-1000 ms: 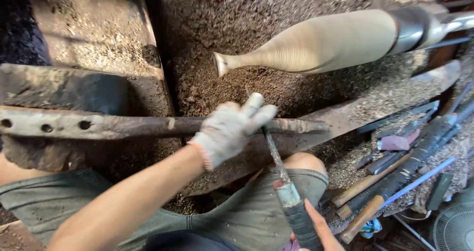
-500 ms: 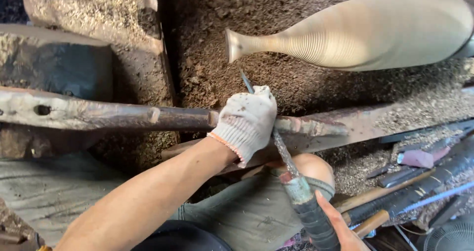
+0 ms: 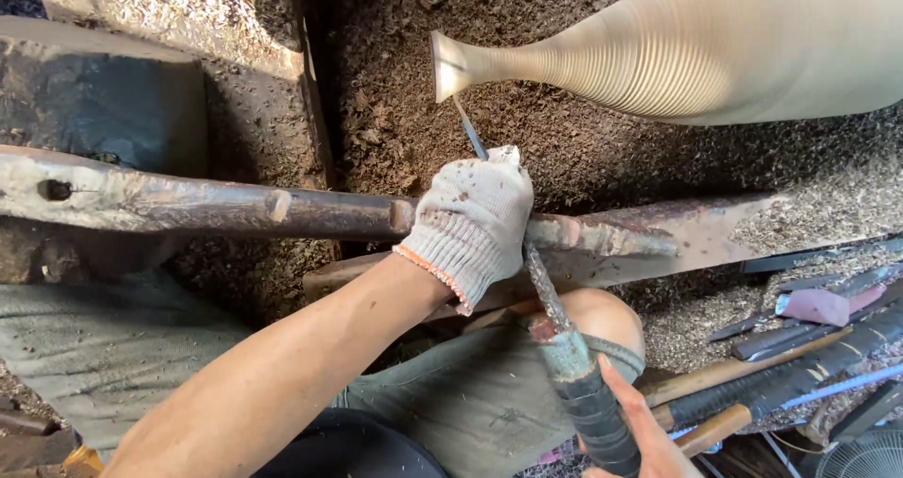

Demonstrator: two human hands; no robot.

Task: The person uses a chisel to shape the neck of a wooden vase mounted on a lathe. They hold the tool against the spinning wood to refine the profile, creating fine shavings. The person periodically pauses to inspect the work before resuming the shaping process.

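Wood shavings (image 3: 404,83) blanket the workshop floor. Nearest, the right hand (image 3: 640,431) has its grip closed around the chisel (image 3: 564,346) handle. The gloved left hand (image 3: 470,219) clamps the blade against the rusty tool rest (image 3: 235,210). Beyond, the tip nears the pale wooden vase (image 3: 696,50) at its narrow neck.

A gloved left hand (image 3: 470,226) rests on the tool rest bar (image 3: 235,210), pinning a chisel (image 3: 527,262) across it. The blade tip sits just below the wooden vase (image 3: 715,55); spare tools (image 3: 790,365) lie right.
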